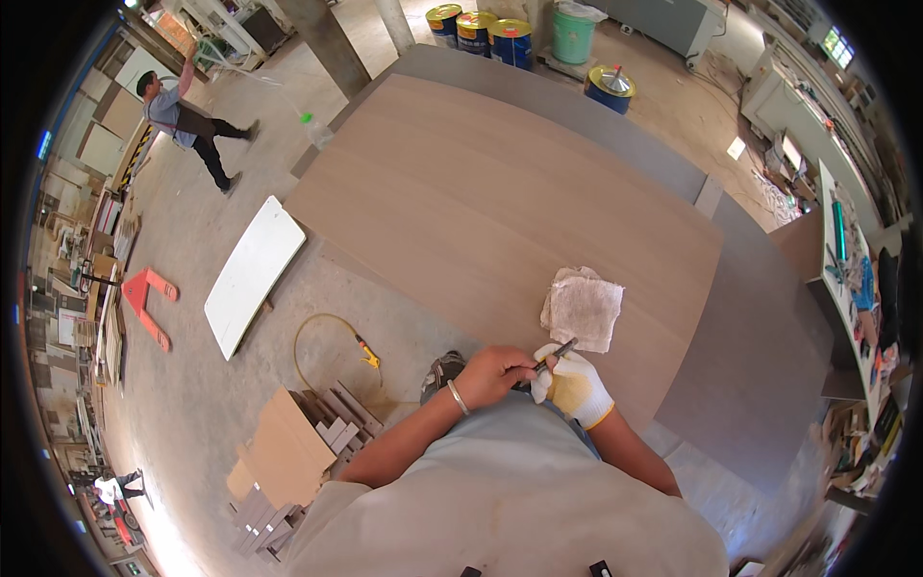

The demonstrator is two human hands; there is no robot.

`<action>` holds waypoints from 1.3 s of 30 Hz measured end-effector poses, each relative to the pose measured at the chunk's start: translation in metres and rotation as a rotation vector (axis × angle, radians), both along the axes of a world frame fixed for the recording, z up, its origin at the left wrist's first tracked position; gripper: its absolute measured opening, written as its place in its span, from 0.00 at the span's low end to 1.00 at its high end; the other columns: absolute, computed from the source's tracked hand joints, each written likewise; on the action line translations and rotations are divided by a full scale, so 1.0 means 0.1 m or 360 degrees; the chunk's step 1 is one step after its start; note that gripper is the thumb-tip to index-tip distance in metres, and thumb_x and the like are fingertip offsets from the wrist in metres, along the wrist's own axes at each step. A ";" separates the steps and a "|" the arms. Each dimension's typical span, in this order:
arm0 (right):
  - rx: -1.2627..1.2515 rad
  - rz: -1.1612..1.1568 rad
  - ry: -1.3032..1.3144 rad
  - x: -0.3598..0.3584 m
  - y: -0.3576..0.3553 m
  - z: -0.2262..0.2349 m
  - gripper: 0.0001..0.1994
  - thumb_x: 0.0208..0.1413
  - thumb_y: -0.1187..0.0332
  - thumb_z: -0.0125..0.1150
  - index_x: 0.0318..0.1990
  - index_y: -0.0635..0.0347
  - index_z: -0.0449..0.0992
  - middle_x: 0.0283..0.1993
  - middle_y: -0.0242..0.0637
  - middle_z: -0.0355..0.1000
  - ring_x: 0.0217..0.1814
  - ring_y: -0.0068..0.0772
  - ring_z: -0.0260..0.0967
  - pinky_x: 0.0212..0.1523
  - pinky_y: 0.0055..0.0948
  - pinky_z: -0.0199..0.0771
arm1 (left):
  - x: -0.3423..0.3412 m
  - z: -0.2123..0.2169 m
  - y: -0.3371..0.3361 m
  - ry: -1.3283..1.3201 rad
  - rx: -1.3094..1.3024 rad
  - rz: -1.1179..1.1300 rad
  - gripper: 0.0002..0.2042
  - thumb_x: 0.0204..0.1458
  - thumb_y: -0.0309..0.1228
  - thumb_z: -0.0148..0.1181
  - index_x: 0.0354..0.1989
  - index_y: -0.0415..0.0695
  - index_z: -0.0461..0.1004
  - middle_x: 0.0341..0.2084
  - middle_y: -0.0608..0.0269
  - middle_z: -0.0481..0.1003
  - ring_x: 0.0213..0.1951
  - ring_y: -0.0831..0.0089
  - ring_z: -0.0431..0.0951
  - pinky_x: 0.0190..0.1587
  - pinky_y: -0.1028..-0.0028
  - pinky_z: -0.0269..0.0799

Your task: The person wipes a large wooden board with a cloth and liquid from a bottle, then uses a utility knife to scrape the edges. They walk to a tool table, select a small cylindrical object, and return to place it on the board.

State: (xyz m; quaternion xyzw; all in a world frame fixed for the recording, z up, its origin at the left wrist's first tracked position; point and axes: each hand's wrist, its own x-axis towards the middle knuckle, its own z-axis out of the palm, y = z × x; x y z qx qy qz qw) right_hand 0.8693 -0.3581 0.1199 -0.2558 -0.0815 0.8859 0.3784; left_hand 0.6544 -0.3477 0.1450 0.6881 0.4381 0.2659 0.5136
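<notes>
Close to my body, at the near edge of a large brown wood-grain panel, my two hands meet. My left hand, bare with a bangle at the wrist, has its fingers closed around one end of a slim dark tool. A white work glove with a yellow palm covers my right hand, whose fingers are closed on the same tool. Its tip sticks out above the glove; its exact kind cannot be made out. Just beyond the hands, a folded whitish cloth lies on the panel.
Larger grey boards lie under the panel. On the floor at left are a white board, a yellow air gun with hose, a red pallet jack and cardboard. Metal drums stand behind. A person stands far left.
</notes>
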 end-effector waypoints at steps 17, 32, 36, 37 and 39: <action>0.0772 -0.1124 -0.0578 -0.79 0.25 0.81 0.27 0.56 0.62 0.73 0.58 0.69 0.73 0.45 0.48 0.79 0.44 0.44 0.79 0.47 0.42 0.80 | -1.15 -0.48 0.57 0.0078 -0.0142 0.0302 0.08 0.62 0.24 0.55 0.45 0.39 0.79 0.28 0.56 0.80 0.30 0.69 0.81 0.36 0.73 0.76; -0.0038 -0.1676 0.0290 0.37 -1.11 0.13 0.19 0.68 0.54 0.55 0.56 0.58 0.73 0.50 0.50 0.74 0.46 0.50 0.74 0.48 0.46 0.77 | 0.85 -1.01 0.65 0.0668 0.0901 -0.0481 0.19 0.51 0.27 0.60 0.54 0.45 0.75 0.60 0.51 0.69 0.64 0.48 0.65 0.65 0.56 0.63; 0.0042 -0.1807 0.0370 0.88 -1.54 0.15 0.17 0.67 0.54 0.58 0.57 0.50 0.72 0.52 0.44 0.72 0.47 0.45 0.71 0.49 0.43 0.74 | 1.18 -1.32 0.49 0.1038 0.0931 -0.0404 0.27 0.51 0.31 0.62 0.62 0.49 0.70 0.68 0.49 0.61 0.71 0.44 0.56 0.70 0.48 0.53; 0.0058 -0.1858 0.0367 0.98 -1.60 0.17 0.17 0.67 0.54 0.58 0.57 0.49 0.72 0.52 0.42 0.71 0.47 0.44 0.70 0.48 0.43 0.74 | 1.21 -1.39 0.49 0.1135 0.0932 -0.0389 0.28 0.51 0.32 0.62 0.64 0.50 0.68 0.70 0.49 0.60 0.72 0.43 0.54 0.70 0.45 0.51; 0.0078 -0.1932 0.0350 1.15 -1.69 0.25 0.17 0.66 0.55 0.60 0.58 0.47 0.71 0.53 0.39 0.70 0.47 0.41 0.68 0.48 0.41 0.73 | 1.16 -1.51 0.57 0.1211 0.0958 -0.0371 0.30 0.52 0.34 0.61 0.67 0.51 0.65 0.70 0.48 0.59 0.72 0.42 0.53 0.70 0.42 0.50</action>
